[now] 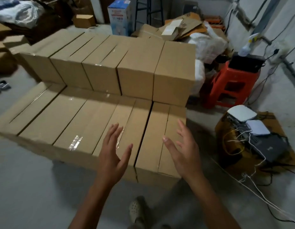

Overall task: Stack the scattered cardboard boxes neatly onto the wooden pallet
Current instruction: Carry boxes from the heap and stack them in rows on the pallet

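Note:
Brown taped cardboard boxes stand in two stepped rows in front of me. The front row (74, 123) is low and the back row (107, 66) is one layer higher. The pallet under them is hidden. My left hand (113, 151) hovers with fingers spread over the second box from the right in the front row. My right hand (181, 146) is open above the rightmost front box (161, 129), its palm turned inward. Neither hand holds anything. A dark gap separates the rightmost front box from its neighbour.
A red plastic stool (226, 85) with a black device stands right of the stack. A box of electronics and cables (252, 139) sits on the floor at the right, cords trailing. Loose cartons (84, 20), flattened cardboard and bags lie behind. My shoe (138, 210) is on grey floor.

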{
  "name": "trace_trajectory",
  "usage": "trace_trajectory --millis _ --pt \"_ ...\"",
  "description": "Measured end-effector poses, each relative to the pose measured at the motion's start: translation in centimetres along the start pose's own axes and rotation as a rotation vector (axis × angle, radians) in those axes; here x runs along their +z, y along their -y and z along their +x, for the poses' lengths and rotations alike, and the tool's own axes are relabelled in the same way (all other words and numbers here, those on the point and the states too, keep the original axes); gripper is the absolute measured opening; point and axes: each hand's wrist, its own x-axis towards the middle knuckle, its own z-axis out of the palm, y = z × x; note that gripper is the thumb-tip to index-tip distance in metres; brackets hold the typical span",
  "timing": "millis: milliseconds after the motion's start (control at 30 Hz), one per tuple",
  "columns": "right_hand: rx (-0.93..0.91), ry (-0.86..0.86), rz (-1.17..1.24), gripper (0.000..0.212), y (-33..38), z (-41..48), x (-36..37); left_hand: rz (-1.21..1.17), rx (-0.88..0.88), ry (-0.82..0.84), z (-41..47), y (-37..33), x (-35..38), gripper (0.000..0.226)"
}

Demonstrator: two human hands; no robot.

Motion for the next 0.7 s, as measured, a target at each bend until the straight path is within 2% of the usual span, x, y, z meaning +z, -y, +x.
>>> trace_trajectory --millis 200,433,700 --pt "-0.014 0.25 -0.071 0.085 0.3 -6.0 7.8 0.123 -0.188 -0.04 -9.1 5.5 -7.0 0.062" --pt "-0.093 0.533 -0.12 0.082 4.0 -11.0 20.7 0.224 -0.385 -0.157 -14.8 12.5 -17.1 0.057" --pt "-0.075 0.631 -0.086 0.076 11.3 -12.9 39.5 0.243 -0.522 -0.208 -18.5 25.2 -31.1 0.059"
